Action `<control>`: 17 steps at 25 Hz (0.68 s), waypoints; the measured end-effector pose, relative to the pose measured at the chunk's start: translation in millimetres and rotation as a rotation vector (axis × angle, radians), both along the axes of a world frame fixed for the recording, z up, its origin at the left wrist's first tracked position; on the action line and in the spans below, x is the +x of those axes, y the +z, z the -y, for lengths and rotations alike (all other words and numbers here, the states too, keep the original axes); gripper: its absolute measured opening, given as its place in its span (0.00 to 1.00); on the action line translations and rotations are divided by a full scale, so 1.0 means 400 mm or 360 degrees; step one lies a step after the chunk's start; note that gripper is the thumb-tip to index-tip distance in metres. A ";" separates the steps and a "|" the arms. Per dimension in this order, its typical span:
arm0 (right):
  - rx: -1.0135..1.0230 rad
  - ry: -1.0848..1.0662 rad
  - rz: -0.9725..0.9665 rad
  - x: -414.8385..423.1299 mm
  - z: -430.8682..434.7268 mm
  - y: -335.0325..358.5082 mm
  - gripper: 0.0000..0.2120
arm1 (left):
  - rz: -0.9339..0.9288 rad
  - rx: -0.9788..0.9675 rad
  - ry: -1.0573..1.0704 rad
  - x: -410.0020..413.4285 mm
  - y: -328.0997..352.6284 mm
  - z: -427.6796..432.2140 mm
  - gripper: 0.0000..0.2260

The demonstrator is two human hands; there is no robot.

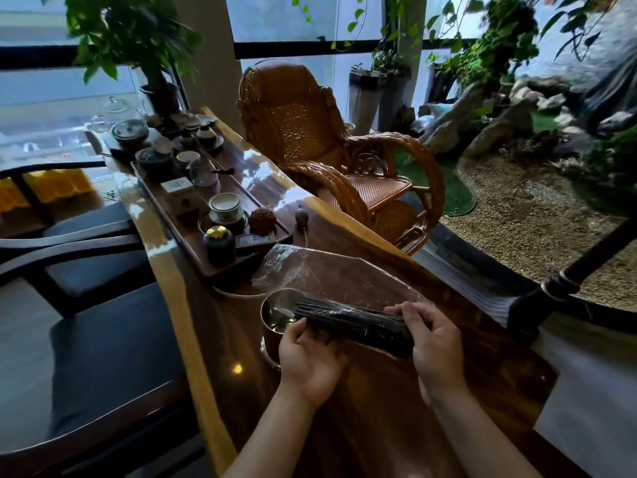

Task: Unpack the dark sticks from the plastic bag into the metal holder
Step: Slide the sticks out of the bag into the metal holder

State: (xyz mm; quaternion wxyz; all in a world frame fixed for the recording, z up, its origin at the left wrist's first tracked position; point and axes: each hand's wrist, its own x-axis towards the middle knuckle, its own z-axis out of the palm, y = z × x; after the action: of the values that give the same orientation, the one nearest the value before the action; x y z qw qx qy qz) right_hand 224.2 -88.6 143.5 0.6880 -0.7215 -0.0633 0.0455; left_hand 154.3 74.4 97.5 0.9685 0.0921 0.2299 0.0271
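Bundle of dark sticks [355,324] lying level, tips over the metal holder [275,313], left hand [308,353] cupping beneath, right hand [432,343] gripping far end, crinkled plastic bag [331,270] behind holder

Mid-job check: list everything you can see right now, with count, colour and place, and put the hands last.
Bundle of dark sticks: one, black, held over the table, tips at the holder's mouth.
Clear plastic bag: one, transparent, around and behind the sticks.
Round metal holder: one, silvery, on the table left of the sticks.
Glossy wooden table: one, dark brown.
Long wooden tea tray: one, brown, carrying cups and jars.
Woven rattan rocking chair: one, orange-brown, beyond the table.
Left hand: grip under the bundle's left end.
Right hand: grip on the right end.
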 end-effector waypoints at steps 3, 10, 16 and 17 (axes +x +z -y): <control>-0.0033 -0.0016 -0.0029 0.015 -0.006 -0.010 0.12 | -0.0014 -0.0052 0.0026 0.007 -0.012 -0.001 0.26; -0.0133 0.0049 0.0053 0.023 -0.012 0.003 0.11 | -0.0140 0.0155 -0.0094 0.041 -0.006 0.015 0.21; -0.0231 0.0109 0.0199 0.030 -0.023 0.037 0.09 | -0.0102 0.0162 -0.0064 0.046 -0.009 0.026 0.19; -0.0229 0.0123 0.0215 0.032 -0.025 0.043 0.09 | -0.0095 0.0156 -0.0063 0.046 -0.010 0.030 0.19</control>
State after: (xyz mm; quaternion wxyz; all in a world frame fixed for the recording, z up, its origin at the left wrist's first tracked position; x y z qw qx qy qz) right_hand 237.1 -78.7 160.7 0.6263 -0.7675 -0.1340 0.0278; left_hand 172.7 62.5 93.5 0.9558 0.1447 0.2553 0.0163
